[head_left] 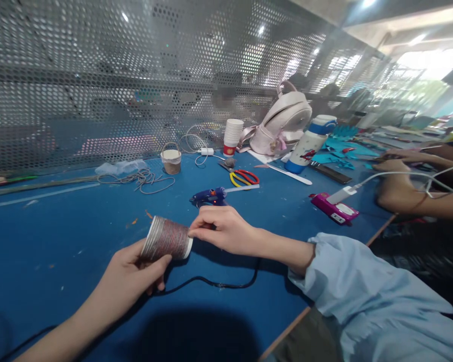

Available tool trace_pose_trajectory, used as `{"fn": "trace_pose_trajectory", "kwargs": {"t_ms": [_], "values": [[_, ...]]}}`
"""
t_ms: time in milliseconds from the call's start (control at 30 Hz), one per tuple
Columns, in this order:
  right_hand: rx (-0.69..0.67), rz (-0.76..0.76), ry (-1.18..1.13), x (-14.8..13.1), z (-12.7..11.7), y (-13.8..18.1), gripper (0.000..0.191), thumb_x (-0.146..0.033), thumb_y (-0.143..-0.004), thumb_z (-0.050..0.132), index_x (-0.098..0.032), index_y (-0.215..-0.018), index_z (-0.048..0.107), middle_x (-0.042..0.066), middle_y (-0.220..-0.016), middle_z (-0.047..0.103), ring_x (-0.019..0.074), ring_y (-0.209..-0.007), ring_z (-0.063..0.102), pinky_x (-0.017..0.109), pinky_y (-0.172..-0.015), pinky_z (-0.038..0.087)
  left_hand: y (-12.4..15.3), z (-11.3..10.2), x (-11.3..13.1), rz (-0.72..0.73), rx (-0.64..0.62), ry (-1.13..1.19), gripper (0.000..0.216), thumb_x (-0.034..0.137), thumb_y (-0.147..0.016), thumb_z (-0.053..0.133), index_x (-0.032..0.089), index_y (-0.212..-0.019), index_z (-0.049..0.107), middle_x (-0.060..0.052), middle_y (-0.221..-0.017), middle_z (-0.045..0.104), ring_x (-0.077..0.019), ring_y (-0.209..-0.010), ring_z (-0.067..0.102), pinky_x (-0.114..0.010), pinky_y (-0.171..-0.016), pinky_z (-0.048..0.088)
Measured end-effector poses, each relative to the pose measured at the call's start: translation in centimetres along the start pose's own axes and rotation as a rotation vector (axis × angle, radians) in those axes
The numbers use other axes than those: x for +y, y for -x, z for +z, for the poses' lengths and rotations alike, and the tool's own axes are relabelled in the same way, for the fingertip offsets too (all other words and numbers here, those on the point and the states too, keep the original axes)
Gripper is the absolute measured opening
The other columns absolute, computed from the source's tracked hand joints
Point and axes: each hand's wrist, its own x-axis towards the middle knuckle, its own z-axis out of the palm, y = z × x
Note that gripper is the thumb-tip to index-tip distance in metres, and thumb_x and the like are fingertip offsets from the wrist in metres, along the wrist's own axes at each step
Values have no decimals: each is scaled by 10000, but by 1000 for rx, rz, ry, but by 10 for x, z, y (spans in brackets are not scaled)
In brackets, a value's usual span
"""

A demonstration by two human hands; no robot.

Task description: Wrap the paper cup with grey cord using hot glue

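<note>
Fingers of the left hand [130, 269] are clamped around one cord-wrapped cup [168, 239], just below the centre of the frame; the cup lies tipped on its side in that grip, its wider end toward the left. On the right hand [224, 231], thumb and forefinger are pinched together, their tips against the cup's narrower, right-hand end; whether a strand of cord is caught between them is too small to tell. Both hands are above the blue surface [79, 226].

Just beyond the right hand, near the middle of the frame, is one glue gun [209, 196], and behind it one pair of scissors [245, 178] with red and yellow handles. Upper centre holds one small basket [171, 163], one stack of paper cups [233, 136], one backpack [283, 120] and one bottle [311, 143]. Left of the basket's base lies one loose tangle of cord [147, 180]. Toward the right are one purple power socket [335, 207], with one white plug [342, 194] in it, and a co-worker's arm [419, 196] at the edge.
</note>
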Motion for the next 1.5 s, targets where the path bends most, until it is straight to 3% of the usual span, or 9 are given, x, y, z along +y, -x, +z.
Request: {"fn": "trace_pose_trajectory", "kwargs": {"t_ms": [400,567,700,867,933,1133,1333,1500], "values": [[4,48,-71,-4,2,1,114,-179,-910,690,-131,-810,716,7,-764,657,93,-667,560,217,-655,430,-4,-6,-1,105,-3,-61,197,391,-678,693,213,-598,660,-5,-439,638,-143,-382,559,-228,-414,453],[3,322,-291,-12,-1,-2,115,-220,-891,684,-148,-803,682,-27,-720,592,86,-651,514,217,-633,416,-4,-12,-12,117,-25,-57,159,348,-732,709,219,-647,669,5,-511,673,-141,-447,598,-224,-468,483],[-47,498,-465,-13,-3,-3,124,-245,-885,643,-141,-952,652,-35,-748,569,78,-629,472,218,-603,406,-3,-11,-12,92,-48,-35,142,342,-717,732,218,-676,678,6,-533,688,-136,-458,593,-224,-477,480],[-235,562,-536,-9,3,2,495,-55,-747,613,-144,-1230,551,-76,-700,511,85,-611,485,212,-580,407,4,-5,-3,51,55,29,146,337,-715,725,212,-663,671,10,-534,677,-122,-474,562,-230,-511,473],[-243,570,-514,-7,8,4,504,-48,-738,616,-138,-1228,543,-78,-691,519,87,-610,494,211,-577,409,6,-3,-2,50,65,45,149,337,-715,720,210,-661,666,11,-534,672,-123,-481,561,-234,-518,470],[-60,458,-299,0,21,7,201,-68,-800,620,-158,-981,613,-67,-676,538,88,-614,507,215,-594,394,2,-3,-5,25,32,29,191,361,-694,742,195,-762,679,3,-549,688,-128,-456,560,-245,-494,468],[15,152,-22,8,25,12,153,-83,-882,596,-136,-1023,626,52,-908,674,136,-746,588,264,-699,461,0,6,1,-46,72,103,185,327,-711,719,195,-800,627,22,-534,676,-118,-425,555,-237,-482,466],[20,70,41,11,27,14,120,-99,-909,583,-138,-1019,611,75,-953,687,155,-800,609,278,-739,486,-2,5,-2,-70,35,172,185,248,-666,733,180,-812,642,-2,-584,716,-138,-493,623,-253,-555,509]]}}
